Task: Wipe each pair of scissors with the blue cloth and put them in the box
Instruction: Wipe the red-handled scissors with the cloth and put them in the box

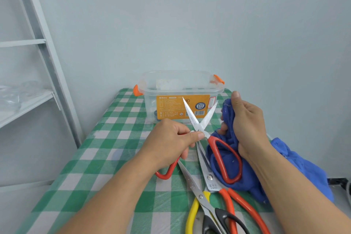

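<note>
Bunching soft blue cloth (305,163), the right hand (247,125) faces left hand (169,144) gripping red-looped steel scissors (204,132).

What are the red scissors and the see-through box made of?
The red scissors have shiny silver blades, probably steel; the glossy handles look like plastic or a rubbery coating. The box looks like clear plastic: you see through its walls.

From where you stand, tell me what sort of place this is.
Likely a plain home or utility room: a small surface under a green checked tablecloth, bare pale walls, and a white metal shelving frame at the left.
</note>
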Demonstrator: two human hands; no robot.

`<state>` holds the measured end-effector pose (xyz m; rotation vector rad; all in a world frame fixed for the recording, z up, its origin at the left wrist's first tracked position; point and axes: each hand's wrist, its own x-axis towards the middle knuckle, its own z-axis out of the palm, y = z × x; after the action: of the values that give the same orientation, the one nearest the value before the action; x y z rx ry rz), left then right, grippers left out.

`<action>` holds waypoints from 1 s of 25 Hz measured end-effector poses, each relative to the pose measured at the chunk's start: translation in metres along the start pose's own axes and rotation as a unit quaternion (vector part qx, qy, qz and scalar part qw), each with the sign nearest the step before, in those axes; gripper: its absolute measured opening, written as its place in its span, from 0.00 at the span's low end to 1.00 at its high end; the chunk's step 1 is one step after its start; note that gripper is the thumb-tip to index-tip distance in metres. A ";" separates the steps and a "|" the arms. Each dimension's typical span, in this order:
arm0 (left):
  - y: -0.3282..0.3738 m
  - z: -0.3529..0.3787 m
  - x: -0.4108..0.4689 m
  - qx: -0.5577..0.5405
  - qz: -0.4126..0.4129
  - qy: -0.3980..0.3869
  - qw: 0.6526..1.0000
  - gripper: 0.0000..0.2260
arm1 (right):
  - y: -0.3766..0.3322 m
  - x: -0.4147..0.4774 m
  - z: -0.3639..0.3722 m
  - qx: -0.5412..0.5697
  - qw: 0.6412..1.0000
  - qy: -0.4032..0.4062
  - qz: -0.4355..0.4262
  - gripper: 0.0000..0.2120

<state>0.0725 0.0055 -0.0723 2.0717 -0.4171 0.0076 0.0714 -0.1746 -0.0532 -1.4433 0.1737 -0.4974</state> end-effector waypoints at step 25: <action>0.004 -0.020 -0.004 0.104 0.002 0.004 0.995 0.25 | -0.005 -0.017 0.001 -0.299 0.921 -0.199 -0.150 0.07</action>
<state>0.0712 0.0216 -0.0592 2.2744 -0.4307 0.0652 0.0558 -0.1665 -0.0514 -2.1582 -0.2514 -0.3998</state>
